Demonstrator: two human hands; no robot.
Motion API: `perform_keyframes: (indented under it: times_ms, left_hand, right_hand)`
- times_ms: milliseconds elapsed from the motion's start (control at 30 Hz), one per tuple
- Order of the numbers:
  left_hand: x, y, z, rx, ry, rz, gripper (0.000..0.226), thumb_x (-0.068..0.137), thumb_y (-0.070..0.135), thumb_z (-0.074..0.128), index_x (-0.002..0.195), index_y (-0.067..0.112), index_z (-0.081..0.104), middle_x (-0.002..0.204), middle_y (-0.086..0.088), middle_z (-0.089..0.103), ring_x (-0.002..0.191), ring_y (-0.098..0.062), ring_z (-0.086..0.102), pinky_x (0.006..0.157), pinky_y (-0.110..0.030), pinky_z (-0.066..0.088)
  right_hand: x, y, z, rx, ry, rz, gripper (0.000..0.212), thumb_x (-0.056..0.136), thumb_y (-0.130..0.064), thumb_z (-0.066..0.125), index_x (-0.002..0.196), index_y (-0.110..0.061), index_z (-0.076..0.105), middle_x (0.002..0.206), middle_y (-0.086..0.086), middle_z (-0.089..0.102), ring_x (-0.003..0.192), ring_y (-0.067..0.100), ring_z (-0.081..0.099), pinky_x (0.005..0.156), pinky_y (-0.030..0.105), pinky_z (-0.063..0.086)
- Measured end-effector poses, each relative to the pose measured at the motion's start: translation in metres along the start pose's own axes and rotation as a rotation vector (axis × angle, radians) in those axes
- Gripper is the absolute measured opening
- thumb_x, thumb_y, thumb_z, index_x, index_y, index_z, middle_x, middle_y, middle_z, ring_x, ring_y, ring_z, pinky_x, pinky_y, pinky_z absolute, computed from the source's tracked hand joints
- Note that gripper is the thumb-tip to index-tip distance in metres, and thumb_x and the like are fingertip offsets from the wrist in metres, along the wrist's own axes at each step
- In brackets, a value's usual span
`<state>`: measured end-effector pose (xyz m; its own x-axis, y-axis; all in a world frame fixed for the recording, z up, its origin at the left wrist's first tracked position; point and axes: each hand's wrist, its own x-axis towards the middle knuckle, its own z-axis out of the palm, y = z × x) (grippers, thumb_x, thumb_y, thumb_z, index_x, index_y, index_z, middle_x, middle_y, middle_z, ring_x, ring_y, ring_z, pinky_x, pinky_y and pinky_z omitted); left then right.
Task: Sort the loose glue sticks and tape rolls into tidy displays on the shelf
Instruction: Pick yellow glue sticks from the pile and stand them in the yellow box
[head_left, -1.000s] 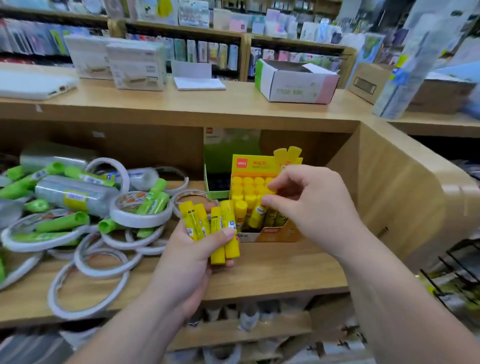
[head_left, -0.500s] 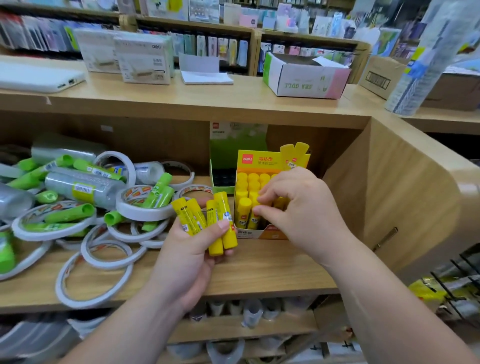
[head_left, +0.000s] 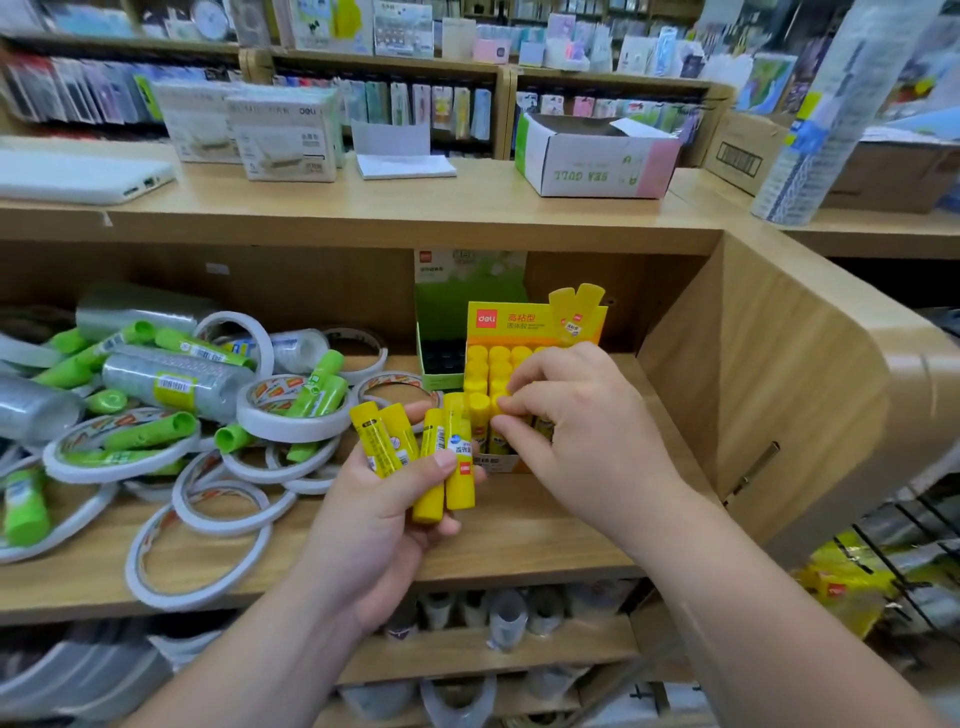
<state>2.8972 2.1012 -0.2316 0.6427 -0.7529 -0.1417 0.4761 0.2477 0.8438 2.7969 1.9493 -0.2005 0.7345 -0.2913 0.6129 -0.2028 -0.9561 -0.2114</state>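
Left hand (head_left: 384, 519): we see it gripping four yellow sticks (head_left: 441, 457).
Right hand (head_left: 587, 431): pinching a stick (head_left: 500, 404) inside box (head_left: 524, 322).
Box: on shelf (head_left: 519, 540), right end.
Tape (head_left: 291, 415): loose pile, left of box.

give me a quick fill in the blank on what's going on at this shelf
The left hand grips a bunch of ____ glue sticks.
The right hand pinches a stick in the display box marked ____.
The loose sticks lying among the tape rolls are ____.
Missing words: yellow, deli, green.
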Motion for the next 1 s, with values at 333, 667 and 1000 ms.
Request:
perform_keyframes:
  times_ms: [333,667,1000]
  left_hand:
    - [-0.022,0.001,0.024,-0.056,-0.063,-0.010,0.053,0.079,0.012,0.068,0.132,0.014,0.060,0.107,-0.018,0.074,0.082,-0.029,0.072,0.046,-0.025,0.052]
    - [-0.024,-0.013,0.035,-0.001,-0.028,-0.013,0.040,0.074,0.012,0.070,0.113,0.017,0.068,0.101,-0.013,0.075,0.074,-0.023,0.070,0.046,-0.030,0.056]
    - [0.002,-0.011,0.011,0.226,0.100,0.095,0.040,0.089,0.005,0.069,0.124,0.021,0.059,0.105,-0.008,0.077,0.083,-0.021,0.072,0.054,-0.035,0.056]
  right_hand:
    - [-0.054,-0.032,-0.013,0.636,0.040,0.274,0.040,0.077,-0.032,0.081,0.117,-0.027,0.075,0.093,-0.011,0.064,0.082,0.016,0.064,0.065,0.016,0.048]
    - [-0.073,-0.031,-0.012,0.864,0.045,0.554,0.034,0.085,-0.004,0.076,0.103,-0.033,0.075,0.105,-0.009,0.074,0.089,0.011,0.074,0.076,0.028,0.060]
    - [-0.027,0.011,-0.068,0.713,0.163,0.509,0.030,0.078,-0.008,0.083,0.099,-0.025,0.070,0.093,-0.001,0.075,0.086,0.016,0.071,0.075,0.030,0.060]
